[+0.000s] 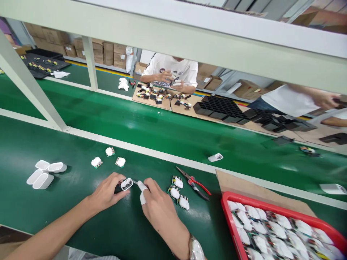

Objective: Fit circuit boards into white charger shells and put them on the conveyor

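Note:
My left hand (110, 191) grips a small plastic housing (127, 184), its white-rimmed open end turned towards my right hand and dark parts showing inside. My right hand (155, 202), with white covers on a thumb and finger, is closed on a thin metal tool (135, 182); most of the tool is hidden, and its tip is at the housing's rim. Beyond my left hand lie three circuit boards with white padding (109, 151). Right of my right hand are three more padded boards (174, 193) and red-handled pliers (193, 183), jaws pointing away.
Several white housings (43, 180) stand at the left. A red tray (229, 213) full of padded boards sits at the right on cardboard (244, 184). White housings (216, 157) lie on the green belt (130, 122). A metal frame post (46, 86) rises ahead; co-workers sit across.

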A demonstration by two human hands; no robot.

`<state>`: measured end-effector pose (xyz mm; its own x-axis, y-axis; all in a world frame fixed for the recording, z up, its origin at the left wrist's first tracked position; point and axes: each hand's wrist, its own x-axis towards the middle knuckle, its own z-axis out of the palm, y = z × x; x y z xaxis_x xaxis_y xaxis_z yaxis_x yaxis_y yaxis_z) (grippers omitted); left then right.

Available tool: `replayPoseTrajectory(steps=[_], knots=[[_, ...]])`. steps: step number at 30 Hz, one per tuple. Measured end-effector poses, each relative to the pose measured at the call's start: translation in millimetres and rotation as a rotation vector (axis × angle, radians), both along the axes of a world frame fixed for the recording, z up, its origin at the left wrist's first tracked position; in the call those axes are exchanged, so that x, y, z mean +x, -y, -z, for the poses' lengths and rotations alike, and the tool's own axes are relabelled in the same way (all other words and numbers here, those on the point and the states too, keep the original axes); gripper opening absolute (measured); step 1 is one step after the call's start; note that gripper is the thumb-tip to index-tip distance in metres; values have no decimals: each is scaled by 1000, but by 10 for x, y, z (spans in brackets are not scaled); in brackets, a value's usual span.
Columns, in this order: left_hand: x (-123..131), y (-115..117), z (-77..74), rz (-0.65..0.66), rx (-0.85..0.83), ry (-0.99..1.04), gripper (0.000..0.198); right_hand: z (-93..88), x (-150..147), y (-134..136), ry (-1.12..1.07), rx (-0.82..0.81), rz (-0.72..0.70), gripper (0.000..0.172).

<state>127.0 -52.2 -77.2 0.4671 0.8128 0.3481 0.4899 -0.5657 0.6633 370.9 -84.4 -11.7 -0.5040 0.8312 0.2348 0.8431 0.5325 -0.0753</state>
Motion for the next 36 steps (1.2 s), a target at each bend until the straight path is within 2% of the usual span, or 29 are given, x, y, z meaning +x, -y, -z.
replayPoseTrajectory(steps=[3,7,9,11,13,17,19,20,21,23,25,28,30,33,36], knots=[[-2,-16,-75,77,125,-25,24,91,126,-106,-37,50,85,30],[0,-24,-153,126,275,7,19,435,196,-265,-17,75,177,27],[3,-23,-177,122,297,8,17,580,178,-295,-37,76,205,28],[14,-32,-194,131,248,1,13,647,141,-288,-93,96,217,29],[37,-57,-206,98,91,81,9,644,104,-259,-170,128,193,30],[86,-138,-244,-102,-519,479,23,612,80,-205,-269,178,127,30],[74,-219,-293,-112,-698,555,30,646,95,-202,-258,178,129,29],[52,-290,-330,-96,-681,539,31,674,107,-208,-241,176,139,30],[18,-390,-376,-85,-591,485,30,703,121,-218,-219,171,157,33],[-82,-693,-491,-120,-284,266,28,748,155,-240,-176,165,210,40],[-220,-1113,-614,-238,15,-3,25,761,195,-253,-154,176,250,45],[-468,-1767,-747,-403,87,-92,23,737,253,-239,-179,208,225,41],[-629,-2070,-783,-490,85,-127,25,716,276,-220,-224,238,181,33],[-836,-2196,-807,-530,62,-180,28,688,251,-215,-284,259,126,27],[-1047,-1959,-916,-519,50,-204,45,624,117,-271,-292,220,67,27]])
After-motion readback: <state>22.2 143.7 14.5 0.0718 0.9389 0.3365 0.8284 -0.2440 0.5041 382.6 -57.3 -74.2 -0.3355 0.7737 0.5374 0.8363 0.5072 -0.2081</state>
